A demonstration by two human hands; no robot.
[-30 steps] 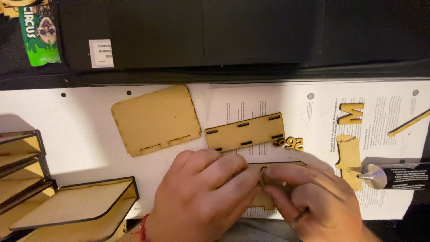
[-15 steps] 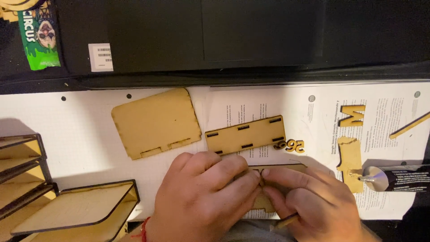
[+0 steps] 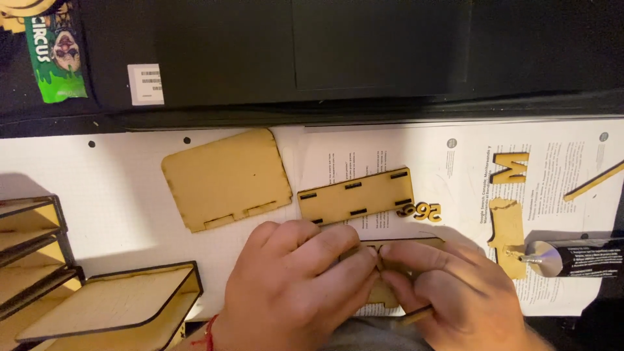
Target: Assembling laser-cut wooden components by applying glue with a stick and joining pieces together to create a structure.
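Note:
My left hand (image 3: 296,286) and my right hand (image 3: 448,292) meet at the bottom centre, fingertips pressed together on a small laser-cut wooden part (image 3: 406,250) that is mostly hidden under them. A thin wooden stick (image 3: 415,316) pokes out beneath my right hand. Just above the hands lies a slotted wooden strip (image 3: 356,195), and next to it small cut-out wooden numerals (image 3: 421,211). A larger rounded wooden panel (image 3: 226,177) with notches lies to the upper left.
Assembled wooden tray parts (image 3: 110,312) with dark edges sit at the bottom left. A printed instruction sheet (image 3: 468,169) covers the white table. A wooden letter (image 3: 510,167), a flat wooden piece (image 3: 507,227), a glue tube (image 3: 572,258) and a stick (image 3: 595,181) lie right. A black case (image 3: 325,52) spans the back.
Both hands stayed pressed on the small wooden part, shifting only slightly; the view moved a little.

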